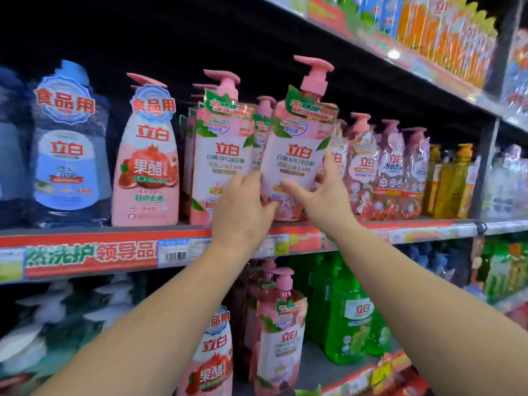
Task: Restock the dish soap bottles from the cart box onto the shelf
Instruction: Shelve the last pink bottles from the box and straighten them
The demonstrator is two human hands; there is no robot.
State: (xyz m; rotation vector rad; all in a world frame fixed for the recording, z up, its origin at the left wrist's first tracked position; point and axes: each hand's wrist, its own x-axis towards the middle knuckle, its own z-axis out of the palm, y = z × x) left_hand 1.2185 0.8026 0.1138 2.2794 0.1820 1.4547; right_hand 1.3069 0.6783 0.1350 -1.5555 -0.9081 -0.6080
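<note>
The pink pump bottle (297, 155) is clamped low on both sides by the left hand (243, 212) and right hand (328, 195), at the shelf's front edge (114, 238). It is best pushed back upright, beside the matching bottle (221, 158), label kept forward.

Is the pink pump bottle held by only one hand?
No, both the left hand and the right hand grip the pink pump bottle.

Dark open room lies above the pump tops, beneath the upper shelf (371, 38). The held pink bottle (297, 144) is flanked closely by a matching bottle (221, 155) leftward and wrapped pink packs (388, 170) rightward. No gap wide enough for a hand shows between them.
</note>
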